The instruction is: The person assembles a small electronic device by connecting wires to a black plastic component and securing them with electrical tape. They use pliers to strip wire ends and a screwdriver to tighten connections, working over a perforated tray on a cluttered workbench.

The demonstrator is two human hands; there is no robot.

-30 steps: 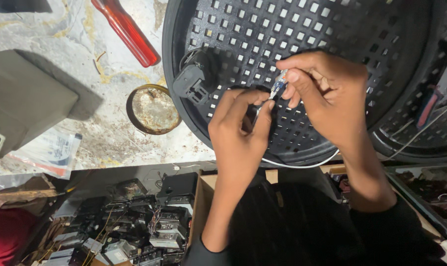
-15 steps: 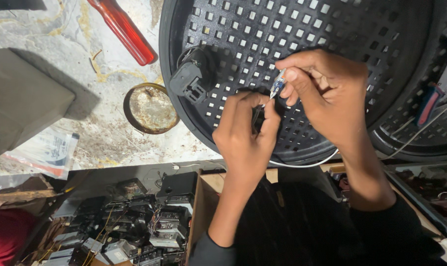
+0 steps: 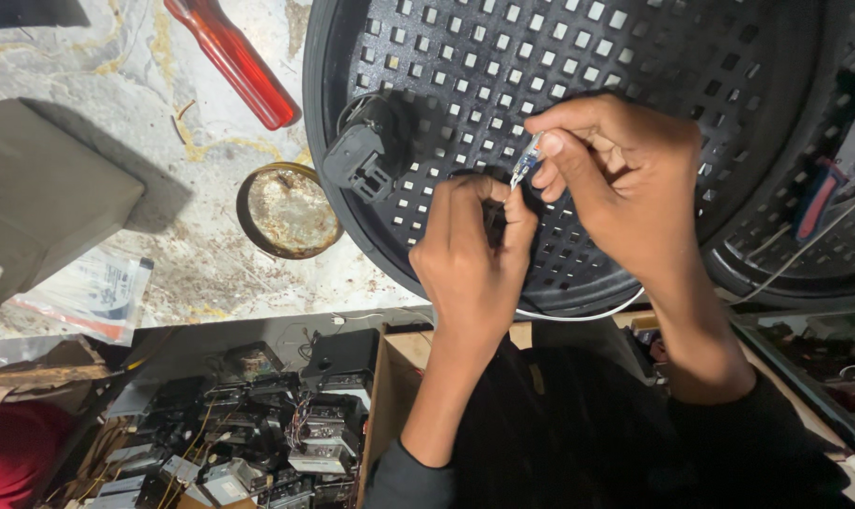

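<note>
Left hand (image 3: pixel 470 259) curls around a small dark part, mostly hidden by its fingers, kind unclear. Right hand (image 3: pixel 625 179) pinches a clear-handled tester screwdriver (image 3: pixel 525 162); tip concealed between the hands. Its long axis slants from upper right down-left, over the black perforated grille (image 3: pixel 540 57) on the worktop (image 3: pixel 211 273).

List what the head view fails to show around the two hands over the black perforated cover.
- Small dark part pinched in the left hand: hidden by its curled fingers.
- Slim clear-handled tool in the right hand: the tip is too small to make out.
- Red screwdriver handle: the shaft is cut off by the top edge.
- Black perforated cover: the top is cut off by the edge.
</note>
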